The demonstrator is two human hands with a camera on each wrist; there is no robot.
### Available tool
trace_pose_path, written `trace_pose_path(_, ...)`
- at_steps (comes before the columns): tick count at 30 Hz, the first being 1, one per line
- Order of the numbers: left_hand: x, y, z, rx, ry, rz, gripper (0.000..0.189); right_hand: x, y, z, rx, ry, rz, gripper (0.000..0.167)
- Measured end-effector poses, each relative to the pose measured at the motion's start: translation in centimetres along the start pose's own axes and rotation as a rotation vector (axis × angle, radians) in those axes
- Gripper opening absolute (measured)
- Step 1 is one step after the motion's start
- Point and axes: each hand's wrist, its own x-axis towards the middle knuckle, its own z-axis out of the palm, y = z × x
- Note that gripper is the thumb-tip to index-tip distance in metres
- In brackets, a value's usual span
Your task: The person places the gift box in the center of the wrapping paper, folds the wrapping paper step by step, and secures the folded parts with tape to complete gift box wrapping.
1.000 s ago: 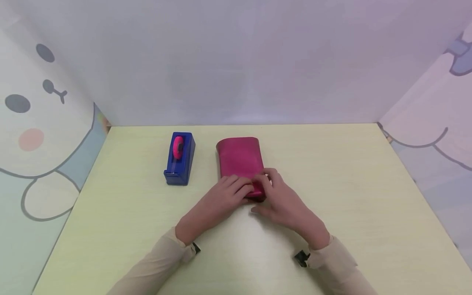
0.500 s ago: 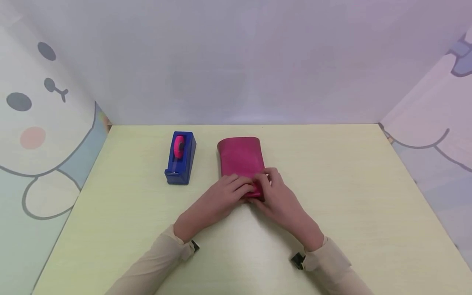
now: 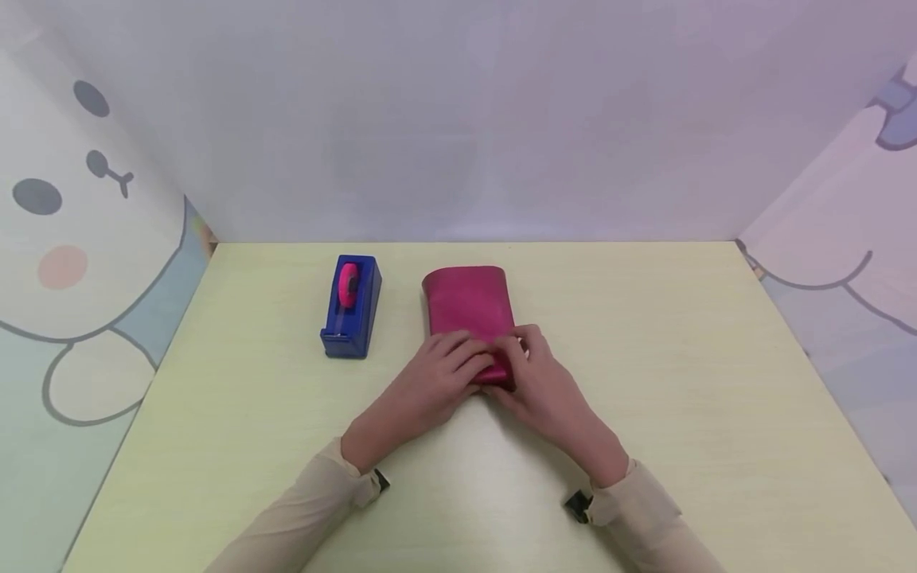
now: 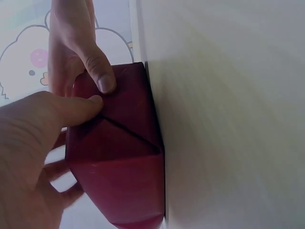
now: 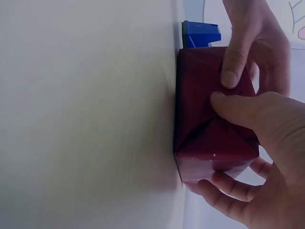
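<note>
A box wrapped in magenta paper (image 3: pixel 469 302) lies on the table, its near end toward me. In the left wrist view that end of the wrapped box (image 4: pixel 119 138) has slanting folds, with a dark crease where the flaps meet. My left hand (image 3: pixel 433 378) holds the near left part, fingers bent over the top and thumb (image 4: pixel 78 110) pressed on the folded end. My right hand (image 3: pixel 548 394) grips the near right corner. Its thumb (image 5: pixel 243 109) presses on the end face close to the left thumb, and its fingers curl around the side and top. The box's underside is hidden.
A blue tape dispenser (image 3: pixel 349 328) with a pink-cored roll of tape (image 3: pixel 347 285) stands to the left of the box. The pale wooden table (image 3: pixel 680 342) meets a light wall at the back. Printed cloth hangs on both sides.
My right thumb has come in from beside the box onto its near end. My left fingers have shifted slightly forward over the top. The box and dispenser stay where they were.
</note>
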Motion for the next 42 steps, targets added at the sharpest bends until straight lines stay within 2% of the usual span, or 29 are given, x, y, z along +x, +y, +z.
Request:
trace_pose_path(3,0.0,0.0,0.0,0.044,-0.010,-0.025,0.048,0.0,0.5,-0.4,0.069,-0.052,-0.009,0.067)
trace_pose_path(9,-0.2,0.0,-0.3,0.051,-0.054,-0.054,0.054,0.1,1.5,-1.3,0.295,-0.147,-0.011,0.087)
trace_pose_path(14,-0.2,0.0,-0.2,0.070,-0.069,-0.066,0.054,0.2,2.0,-1.9,0.400,-0.191,0.011,0.090)
trace_pose_path(19,0.1,0.3,0.1,0.051,-0.054,-0.068,0.052,-0.2,2.5,-3.2,0.414,-0.233,-0.005,0.082)
trace_pose_path(26,1.0,0.3,0.5,-0.026,-0.033,-0.072,0.049,0.4,2.2,-5.7,0.343,-0.185,-0.024,0.069)
trace_pose_path(29,1.3,0.2,0.7,-0.072,-0.012,-0.064,0.048,1.6,1.9,-6.1,0.327,-0.191,-0.058,0.063)
trace_pose_path(34,1.6,0.0,1.3,-0.139,0.015,-0.065,0.045,4.9,1.5,-6.3,0.259,-0.233,-0.111,0.053)
trace_pose_path(38,1.7,-0.1,2.0,-0.176,0.021,-0.091,0.045,7.2,1.5,-6.4,0.277,-0.327,-0.111,0.051)
trace_pose_path(42,1.8,-0.1,2.7,-0.227,0.025,-0.111,0.045,8.0,1.8,-6.6,0.326,-0.418,-0.071,0.050)
